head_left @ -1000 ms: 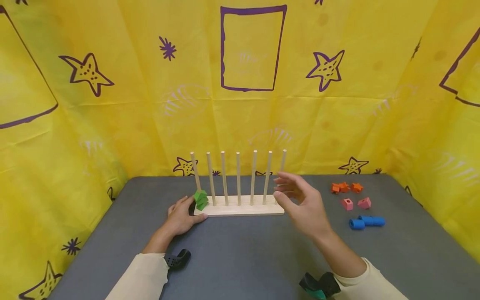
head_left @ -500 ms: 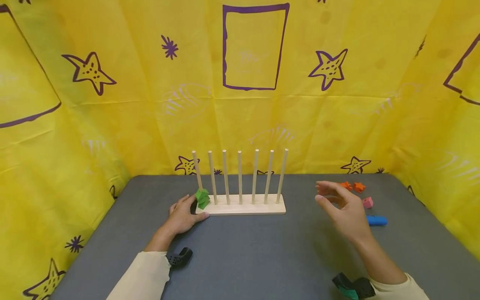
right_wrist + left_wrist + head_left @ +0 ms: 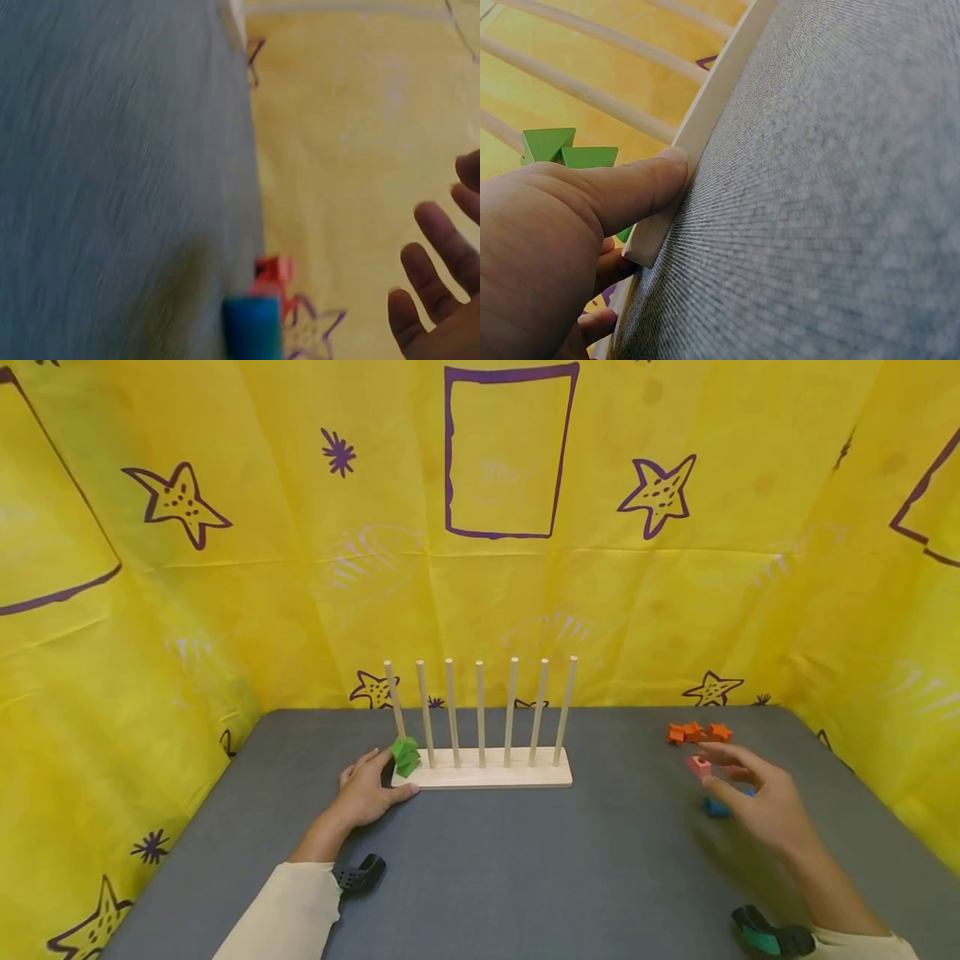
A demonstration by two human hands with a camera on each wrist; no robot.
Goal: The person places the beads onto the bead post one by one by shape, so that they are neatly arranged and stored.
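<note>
A wooden peg rack (image 3: pixel 487 778), a long base with several upright pegs, stands toward the back of the table. Green angular pieces (image 3: pixel 406 757) are stacked on its leftmost peg. My left hand (image 3: pixel 365 792) grips the left end of the base; in the left wrist view the thumb (image 3: pixel 649 187) presses its front edge while other fingers reach round the end. Over the pieces at right hovers my right hand (image 3: pixel 765 802), fingers apart and nothing held. Nearest it are a pink block (image 3: pixel 701 767) and blue cylinders (image 3: pixel 716 807), the latter partly hidden behind the hand.
Several orange star pieces (image 3: pixel 693 732) lie at the back right, beyond the pink block. A yellow patterned cloth (image 3: pixel 495 593) hangs behind and along the sides of the grey table (image 3: pixel 487 877). Black straps (image 3: pixel 772 933) are worn at both wrists.
My right hand has moved right, from beside the rack's right end to over the pink and blue pieces. The left hand stays on the rack's left end.
</note>
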